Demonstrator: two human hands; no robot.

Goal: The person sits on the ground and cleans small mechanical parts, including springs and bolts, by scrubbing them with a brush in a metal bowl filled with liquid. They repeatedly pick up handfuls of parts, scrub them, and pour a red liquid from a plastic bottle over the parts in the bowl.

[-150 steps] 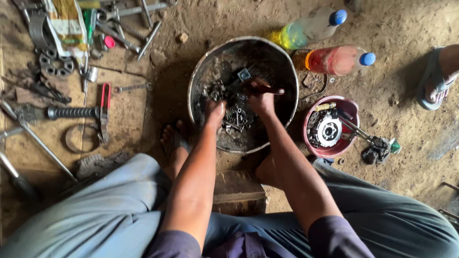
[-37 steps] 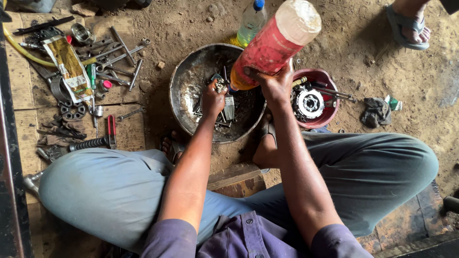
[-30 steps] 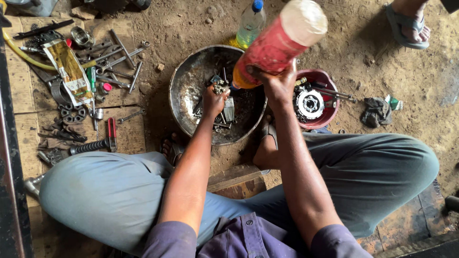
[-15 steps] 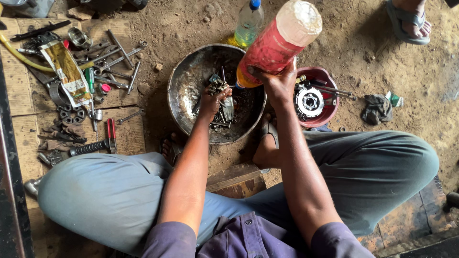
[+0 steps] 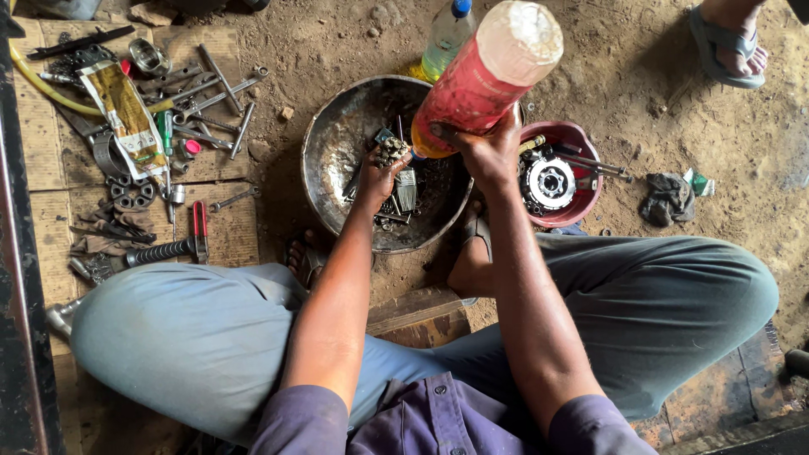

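Red-tinted liquid fills the clear plastic bottle (image 5: 484, 76) that the right hand (image 5: 487, 153) holds upside down, neck pointing down over the round, dented metal basin (image 5: 337, 143) on the dirt floor. The right fingers are wrapped tight about the bottle's lower body. At about nine o'clock from the bottle's mouth, the left hand (image 5: 377, 173) is raised over the basin, its fingers closed narrowly on a small cluster of greasy metal parts (image 5: 389, 152). More bolts and a flat grey piece lie in the basin beneath them.

By the look of it, the step in hand is rinsing the held parts under the bottle's outlet; whether liquid is running cannot be told. The next move seems to call for keeping the cluster right under the neck and turning it in the fingers so each face gets wetted.

At three o'clock from the basin stands a red plastic bowl (image 5: 590, 198) with a toothed metal disc in it; at nine o'clock, wrenches (image 5: 215, 88) lie on cardboard
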